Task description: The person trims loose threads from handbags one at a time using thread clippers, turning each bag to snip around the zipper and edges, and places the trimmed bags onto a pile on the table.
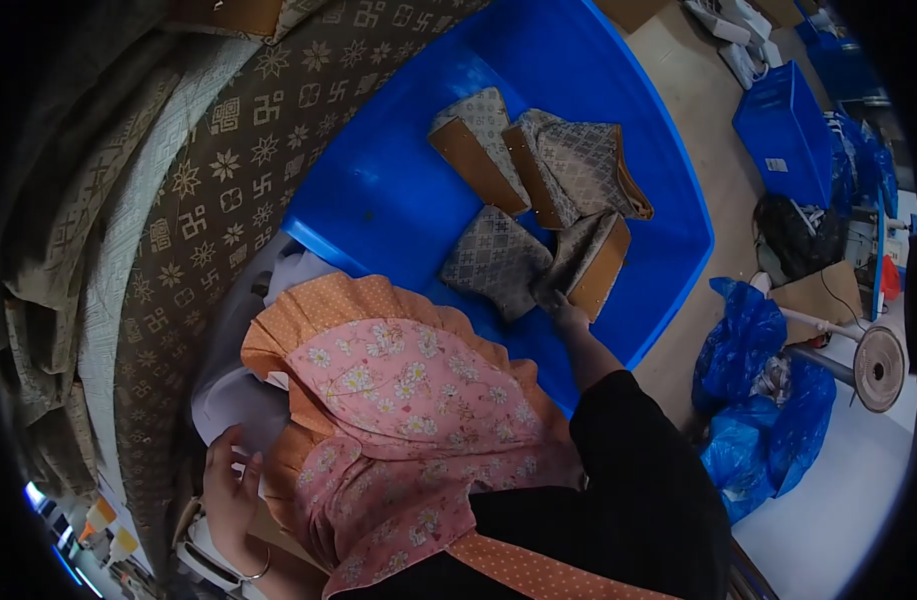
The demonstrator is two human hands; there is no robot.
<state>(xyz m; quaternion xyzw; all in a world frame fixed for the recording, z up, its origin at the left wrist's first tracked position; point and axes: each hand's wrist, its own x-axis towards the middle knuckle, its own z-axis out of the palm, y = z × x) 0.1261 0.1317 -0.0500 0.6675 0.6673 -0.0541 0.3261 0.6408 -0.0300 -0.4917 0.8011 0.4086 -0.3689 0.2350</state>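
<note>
My right hand (571, 312) reaches down into a large blue bin (669, 120), its fingers closed at the lower edge of a grey patterned fabric piece with a tan band (601, 262). The fingertips are dark and partly hidden against the cloth. Beside it in the bin lie a dark grey patterned piece (497, 262), a folded piece (587, 165) and another tan-banded piece (494, 140). My left hand (231, 485) hangs beside the pink flowered apron (399, 390), fingers loosely bent and apart, with nothing visible in them.
Brown patterned cloth (209, 190) is draped along the left, next to the bin. On the right are blue plastic bags (749, 430), a round-based stand (879, 368) and a smaller blue crate (787, 135). Grey cloth (244, 405) lies between my left hand and the bin.
</note>
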